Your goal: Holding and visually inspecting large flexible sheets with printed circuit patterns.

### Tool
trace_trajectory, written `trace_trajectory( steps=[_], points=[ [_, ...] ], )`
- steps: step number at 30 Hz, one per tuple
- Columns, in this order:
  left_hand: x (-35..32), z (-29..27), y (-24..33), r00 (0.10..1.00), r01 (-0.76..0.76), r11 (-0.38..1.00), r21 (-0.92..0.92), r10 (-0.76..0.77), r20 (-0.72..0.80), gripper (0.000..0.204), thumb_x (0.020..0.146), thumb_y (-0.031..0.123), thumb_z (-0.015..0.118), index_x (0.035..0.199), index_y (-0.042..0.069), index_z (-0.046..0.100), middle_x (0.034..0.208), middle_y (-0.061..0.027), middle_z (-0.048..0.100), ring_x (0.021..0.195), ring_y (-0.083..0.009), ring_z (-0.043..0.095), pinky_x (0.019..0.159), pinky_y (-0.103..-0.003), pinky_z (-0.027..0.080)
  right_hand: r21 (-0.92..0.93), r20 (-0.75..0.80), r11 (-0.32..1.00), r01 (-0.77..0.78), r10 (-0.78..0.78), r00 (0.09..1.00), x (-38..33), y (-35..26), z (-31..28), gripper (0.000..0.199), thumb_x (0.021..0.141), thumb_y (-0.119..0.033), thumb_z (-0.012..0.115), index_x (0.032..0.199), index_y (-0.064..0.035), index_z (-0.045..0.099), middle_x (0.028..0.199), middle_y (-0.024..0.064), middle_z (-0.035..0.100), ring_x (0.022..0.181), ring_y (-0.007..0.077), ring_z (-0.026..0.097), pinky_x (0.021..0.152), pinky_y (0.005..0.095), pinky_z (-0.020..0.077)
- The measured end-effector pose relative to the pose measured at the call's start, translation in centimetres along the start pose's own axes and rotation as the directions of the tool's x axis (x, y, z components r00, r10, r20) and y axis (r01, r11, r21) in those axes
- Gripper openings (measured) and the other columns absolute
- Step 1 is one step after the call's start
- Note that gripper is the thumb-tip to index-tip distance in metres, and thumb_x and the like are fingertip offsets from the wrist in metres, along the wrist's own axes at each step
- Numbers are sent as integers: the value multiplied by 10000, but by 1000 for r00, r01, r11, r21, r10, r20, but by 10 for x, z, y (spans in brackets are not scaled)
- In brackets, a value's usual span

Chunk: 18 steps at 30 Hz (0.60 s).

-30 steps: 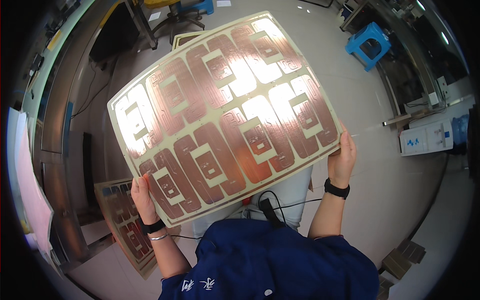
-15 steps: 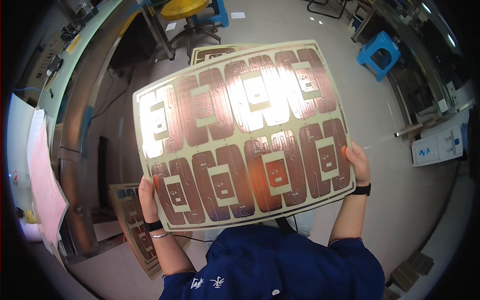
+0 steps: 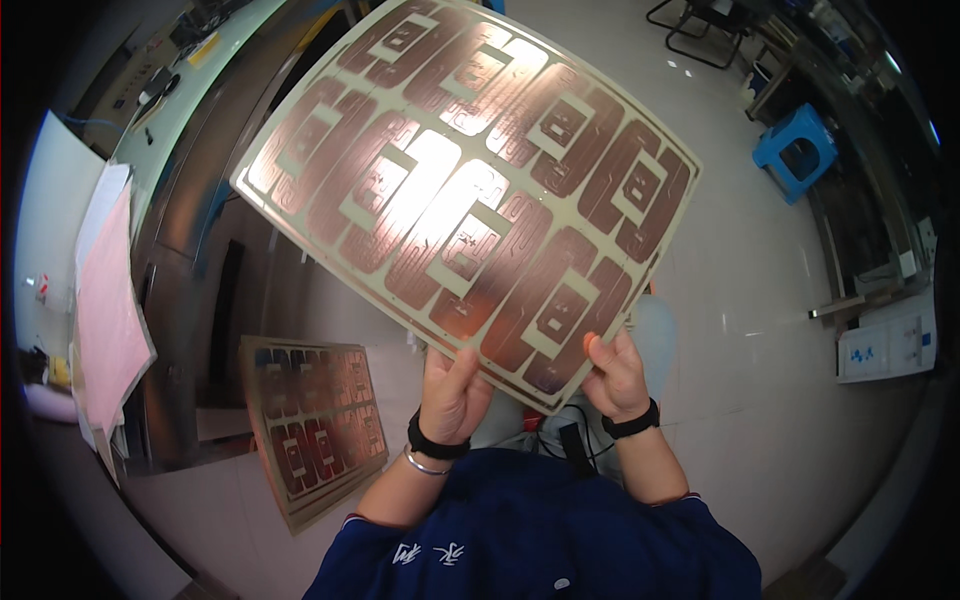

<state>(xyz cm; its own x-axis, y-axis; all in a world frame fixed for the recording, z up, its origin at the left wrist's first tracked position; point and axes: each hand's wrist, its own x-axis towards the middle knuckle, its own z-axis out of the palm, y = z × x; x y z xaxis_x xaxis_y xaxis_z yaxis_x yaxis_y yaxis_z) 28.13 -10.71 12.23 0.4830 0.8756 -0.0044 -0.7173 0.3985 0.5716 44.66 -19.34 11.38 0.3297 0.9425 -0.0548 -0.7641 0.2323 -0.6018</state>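
The left hand (image 3: 455, 390) has its grip closed on the lower left edge of a large cream and copper panel (image 3: 470, 195), thumb on the upper face. The right hand (image 3: 615, 378) grips the same panel's right edge, close to the nearest corner, also with its thumb on top; the fingers underneath are mostly hidden. The panel is held up at a tilt, in front of the navy shirt (image 3: 540, 530), that nearest corner pointing between the 2 hands. Its face bears 8 copper patterns in 2 rows of 4; the small marks inside them are too fine to read. The shirt's chest carries 2 white characters (image 3: 428, 553). To the left of the left hand is a stack of similar panels (image 3: 315, 420). A pink sheet (image 3: 110, 315) hangs by the near end of the surface (image 3: 186, 100). At far right, a white unit (image 3: 890, 365) shows blue marks too small to make out.
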Motion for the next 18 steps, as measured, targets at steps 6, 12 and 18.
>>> trace_trajectory(
  steps=[6,12,18],
  points=[
    [1,-24,27,990,127,986,109,-118,-81,500,862,95,554,1293,-13,327,1249,-138,470,1146,-227,475,990,-368,371,205,-143,975,83,-54,988,3,-33,-36,478,924,-392,421,1217,-16,461,1220,135,515,1134,263,492,948,392,416],
    [-10,-50,52,972,232,964,127,-224,-73,472,895,156,518,1301,4,330,1207,-106,505,1092,-189,511,933,-330,419,-57,-373,996,64,-81,924,7,-88,-78,604,927,-494,313,1228,11,452,1136,162,564,959,266,597,785,364,526],
    [0,-58,50,983,183,886,425,-159,-93,417,949,268,440,1275,12,396,1213,-72,510,1097,-129,479,903,-265,404,-245,-348,969,-29,-60,935,4,-84,-63,452,965,-318,330,1236,28,438,1070,122,585,893,150,601,725,256,512]
  ],
)
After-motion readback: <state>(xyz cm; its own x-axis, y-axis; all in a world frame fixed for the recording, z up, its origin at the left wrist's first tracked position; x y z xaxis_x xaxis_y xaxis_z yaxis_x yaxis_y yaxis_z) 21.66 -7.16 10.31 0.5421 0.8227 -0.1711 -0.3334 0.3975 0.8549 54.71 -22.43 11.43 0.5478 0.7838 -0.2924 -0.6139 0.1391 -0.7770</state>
